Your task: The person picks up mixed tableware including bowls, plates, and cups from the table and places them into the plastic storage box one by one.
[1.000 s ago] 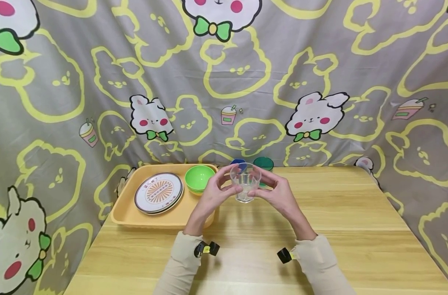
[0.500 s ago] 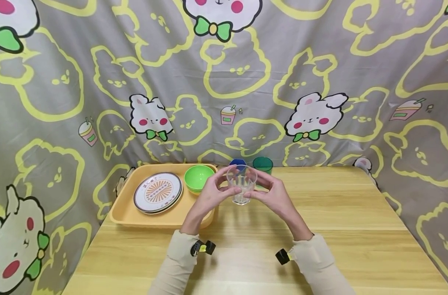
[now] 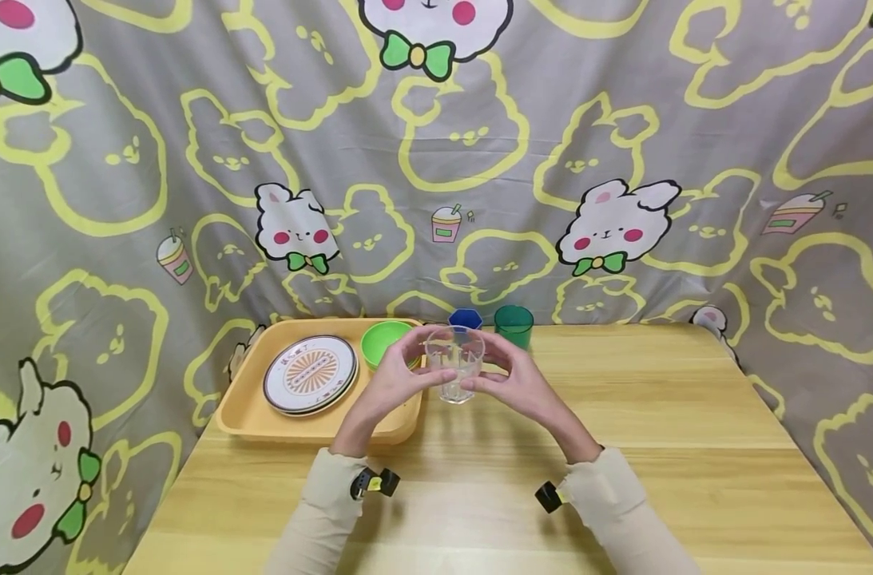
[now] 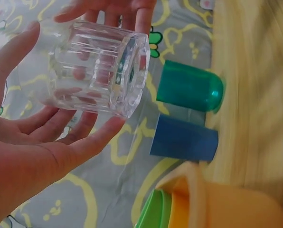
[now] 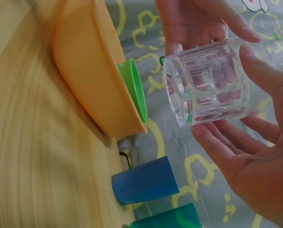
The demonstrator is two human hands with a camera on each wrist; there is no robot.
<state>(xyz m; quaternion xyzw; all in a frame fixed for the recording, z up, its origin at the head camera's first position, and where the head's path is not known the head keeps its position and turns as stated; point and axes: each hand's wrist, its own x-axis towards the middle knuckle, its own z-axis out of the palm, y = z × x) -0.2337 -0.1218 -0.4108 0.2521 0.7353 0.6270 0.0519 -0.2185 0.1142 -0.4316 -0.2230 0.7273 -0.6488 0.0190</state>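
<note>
A clear faceted drinking glass (image 3: 456, 366) is held upright between both hands above the table, its base off the wood in the wrist views. My left hand (image 3: 396, 377) grips it from the left, with the thumb on the near side and the fingers along the far side. From the right, my right hand (image 3: 517, 380) holds it in the same way. Just beyond the glass stand a blue cup (image 4: 184, 137) and a green translucent cup (image 4: 190, 86), side by side on the table.
To the left, an orange tray (image 3: 252, 423) carries a stack of patterned plates (image 3: 310, 374) and a green bowl (image 3: 382, 342) nested over a yellow-orange one (image 4: 179, 209). A patterned curtain (image 3: 479, 176) hangs right behind the table (image 3: 659, 447).
Both hands have carried the glass a little to the left and slightly nearer. The green and blue cups show more fully behind it, while my left hand now overlaps the green bowl.
</note>
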